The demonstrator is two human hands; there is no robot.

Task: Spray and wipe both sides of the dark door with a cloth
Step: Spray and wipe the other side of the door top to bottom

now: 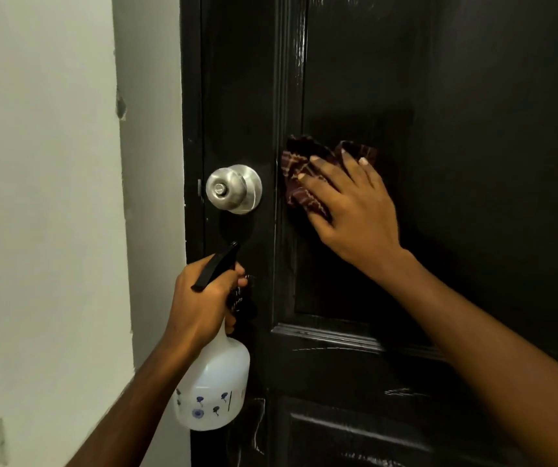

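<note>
Two hands share the work. The right hand (351,210) lies flat, fingers straight and spread, pressing a dark checked cloth (296,163) against the dark door (473,163). The left hand (200,298), below and to the left of it, is curled round the neck of a white spray bottle (215,382), whose black head angles up towards the door.

The cloth is bunched under and ahead of the right hand's fingertips, close to the raised moulding (282,96) that edges the panel. The wipe would probably go best with even palm pressure and overlapping strokes, with the cloth worked into that groove, where liquid is likely to collect. Pale streaks (402,390) show on the rail below the right wrist and appear to need a pass too.

The door's paint is glossy and catches the light, so smears should show readily. A round metal knob (234,189) sits above the left hand, between the cloth and the door's edge. Beyond that edge, past the left hand, is a pale wall (41,230). The door's other face is not visible.
</note>
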